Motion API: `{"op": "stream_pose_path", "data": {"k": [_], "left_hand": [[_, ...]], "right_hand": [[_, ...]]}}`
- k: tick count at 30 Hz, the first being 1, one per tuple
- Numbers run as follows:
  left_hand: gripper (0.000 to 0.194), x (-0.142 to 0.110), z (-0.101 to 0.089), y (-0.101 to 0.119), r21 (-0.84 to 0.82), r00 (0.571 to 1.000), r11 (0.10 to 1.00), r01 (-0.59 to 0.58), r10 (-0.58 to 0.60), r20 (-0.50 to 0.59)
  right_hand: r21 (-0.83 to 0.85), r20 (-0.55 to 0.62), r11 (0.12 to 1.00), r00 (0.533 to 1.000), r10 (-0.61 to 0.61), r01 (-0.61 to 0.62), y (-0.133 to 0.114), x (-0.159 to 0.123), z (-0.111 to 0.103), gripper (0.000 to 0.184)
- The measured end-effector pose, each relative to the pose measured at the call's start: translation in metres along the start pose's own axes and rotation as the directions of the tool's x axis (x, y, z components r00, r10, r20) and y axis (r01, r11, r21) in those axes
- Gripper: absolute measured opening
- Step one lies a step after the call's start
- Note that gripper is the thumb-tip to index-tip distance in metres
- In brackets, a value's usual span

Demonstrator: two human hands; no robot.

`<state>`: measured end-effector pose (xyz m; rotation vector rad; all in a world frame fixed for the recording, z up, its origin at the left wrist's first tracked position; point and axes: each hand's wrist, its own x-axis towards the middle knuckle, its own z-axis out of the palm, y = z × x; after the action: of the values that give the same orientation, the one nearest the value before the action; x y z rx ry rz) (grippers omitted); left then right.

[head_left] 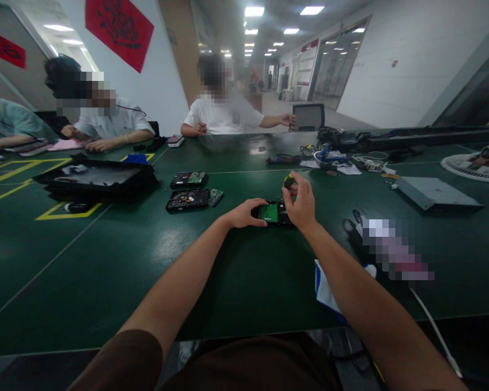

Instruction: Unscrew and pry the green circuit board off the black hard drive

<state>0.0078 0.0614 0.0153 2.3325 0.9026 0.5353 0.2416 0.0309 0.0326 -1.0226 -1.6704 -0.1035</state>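
A hard drive (270, 213) with a green circuit board lies on the green table in front of me. My left hand (245, 213) grips its left end, thumb on the near edge and fingers on the far edge. Above the drive's right end, my right hand (302, 205) is closed around the yellow-and-black handle of a screwdriver (288, 182). The screwdriver's tip is hidden or too small to make out. To the left lie an opened hard drive (187, 200), a loose circuit board (215, 197) touching or close to it, and another drive (188, 179) behind.
A black tray (93, 179) stands at the left. Cables (334, 157), a grey metal box (436, 194) and a white fan grille (475, 167) are at the right. A white-and-blue cloth (330, 290) lies beneath my right forearm. Several people sit across the table.
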Motion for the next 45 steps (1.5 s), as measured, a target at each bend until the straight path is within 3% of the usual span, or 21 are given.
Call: {"op": "stream_pose_path", "data": {"k": [25, 45], "left_hand": [[0.082, 0.001, 0.001, 0.001, -0.025, 0.999, 0.998, -0.052, 0.052, -0.016], [0.081, 0.0, -0.001, 0.006, -0.008, 1.0, 1.0, -0.008, 0.008, -0.001]], "right_hand": [[-0.034, 0.028, 0.999, 1.0, -0.001, 0.002, -0.003, 0.0, -0.002, 0.059], [-0.017, 0.008, 1.0, 1.0, 0.022, -0.022, -0.003, 0.001, -0.001, 0.058]]}}
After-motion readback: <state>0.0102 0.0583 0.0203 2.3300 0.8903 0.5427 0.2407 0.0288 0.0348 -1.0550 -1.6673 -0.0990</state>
